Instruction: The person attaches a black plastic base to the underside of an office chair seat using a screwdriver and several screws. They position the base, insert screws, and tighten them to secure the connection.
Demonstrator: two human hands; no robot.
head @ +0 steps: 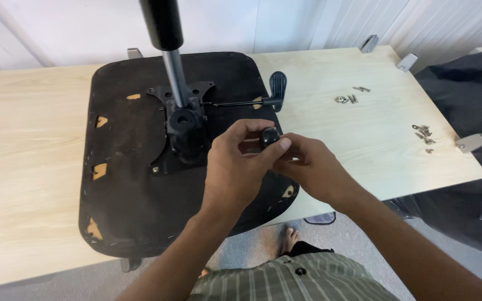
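1. Knob [269, 136]: small, black, round. Pinched between left hand [235, 167] fingertips and right hand [311, 167] fingertips, held in the air above front edge of seat [124, 184], just right of mechanism [185, 131].
2. Grip state: both hands closed on knob, fingertips only, palms clear. Left thumb and forefinger wrapped over top; right fingers met it from the side. Which hand carried the load: could not tell.
3. Risk: slip. Fingertip pinch on a smooth round part looked marginal. Would have dropped onto seat and likely rolled off table [29, 167] edge to the floor.
4. Risk: knock on lever [277, 86]. Stuck out just behind the hands; a careless wrist move could have bumped it.
5. Risk: seat shift. Lay upside down, front overhanging table edge near the body. Downward push at that edge could have tipped or slid it.
6. Risk: gas cylinder [165, 39] stood upright off mechanism, close to head height. Leaning in could have met it.
7. Risk: screws [348, 99] and second pile [424, 134] lay loose, the second near right table edge. Sweep of the right arm could have scattered them.
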